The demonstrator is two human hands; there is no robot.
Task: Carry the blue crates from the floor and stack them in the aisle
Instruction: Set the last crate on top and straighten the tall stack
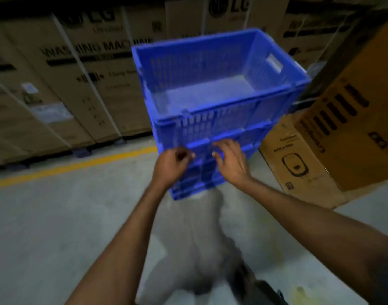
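Observation:
A stack of blue slatted crates [195, 181] stands on the concrete floor straight ahead of me. The top crate [213, 93] is empty, and its near wall faces me. Both my hands are low against the near side of the stack, below the top crate's rim. My left hand [172, 165] has its fingers loosely curled just in front of the crate wall and holds nothing. My right hand [231, 160] has its fingers spread, with the fingertips touching the wall. My trouser leg hides the stack's bottom edge.
Tall washing-machine cartons [78, 80] line the left and back behind a yellow floor line [78, 165]. Brown cartons [351, 128] are piled at the right, close to the stack. Grey floor [56, 227] stretches out on my left.

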